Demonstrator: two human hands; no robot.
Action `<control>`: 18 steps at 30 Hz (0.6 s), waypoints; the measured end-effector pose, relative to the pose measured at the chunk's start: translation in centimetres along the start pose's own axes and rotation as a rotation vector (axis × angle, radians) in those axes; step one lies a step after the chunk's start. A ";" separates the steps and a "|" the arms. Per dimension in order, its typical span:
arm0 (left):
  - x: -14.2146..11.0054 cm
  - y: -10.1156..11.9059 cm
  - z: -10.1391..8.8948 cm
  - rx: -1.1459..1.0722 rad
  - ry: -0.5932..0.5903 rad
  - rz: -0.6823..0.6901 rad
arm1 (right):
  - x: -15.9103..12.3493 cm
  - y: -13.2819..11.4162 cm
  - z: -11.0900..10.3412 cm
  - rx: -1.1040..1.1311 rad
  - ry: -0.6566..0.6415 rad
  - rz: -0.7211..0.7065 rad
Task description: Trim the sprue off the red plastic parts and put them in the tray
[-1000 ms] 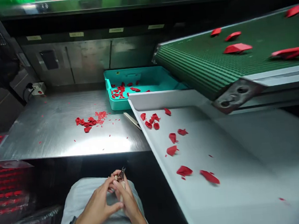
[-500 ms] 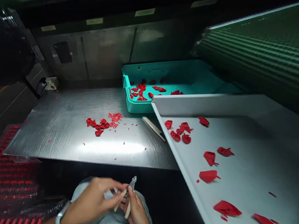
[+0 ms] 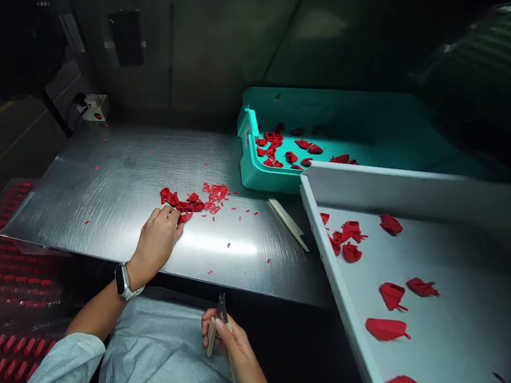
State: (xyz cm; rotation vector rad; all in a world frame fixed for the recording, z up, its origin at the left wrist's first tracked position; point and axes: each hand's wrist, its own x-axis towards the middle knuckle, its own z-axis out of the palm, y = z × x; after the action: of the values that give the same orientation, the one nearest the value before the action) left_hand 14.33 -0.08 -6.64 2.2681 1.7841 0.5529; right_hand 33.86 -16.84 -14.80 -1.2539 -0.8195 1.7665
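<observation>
My left hand point(image 3: 158, 243), a watch on its wrist, lies on the steel table point(image 3: 115, 180) with its fingers curled at a small pile of red plastic pieces point(image 3: 185, 202); whether it grips one is hidden. My right hand point(image 3: 230, 342) is low over my lap, closed round a small pair of cutters point(image 3: 218, 326) with pale handles and dark jaws pointing up. Tiny red trimmings point(image 3: 217, 192) are scattered just right of the pile.
A teal bin point(image 3: 254, 174) with red pieces stands at the back of the table. A white sloped tray point(image 3: 336, 292) at right holds several red parts. A pale flat stick point(image 3: 289, 224) lies beside it. Packs of red parts point(image 3: 10, 308) are stacked at left.
My left hand left the cutters in my lap and reached up onto the table to the red pile. The view swung left and down; the green conveyor has gone out of sight.
</observation>
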 end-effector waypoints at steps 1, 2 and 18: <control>-0.2 -0.1 -0.4 -0.077 -0.013 -0.001 | -0.4 -0.4 0.0 -0.027 -0.023 -0.006; -0.6 -0.1 -1.0 -0.188 -0.039 -0.008 | -0.8 -0.9 0.0 -0.048 -0.051 -0.015; -6.8 2.3 -1.4 -1.443 -0.216 -0.320 | 0.8 -7.6 2.9 -0.077 -0.238 -0.167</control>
State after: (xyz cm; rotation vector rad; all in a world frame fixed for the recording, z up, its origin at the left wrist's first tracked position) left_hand 14.44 -7.30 -5.58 0.9654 0.9536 1.0020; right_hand 32.82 -12.75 -7.78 -1.0021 -1.1048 1.7826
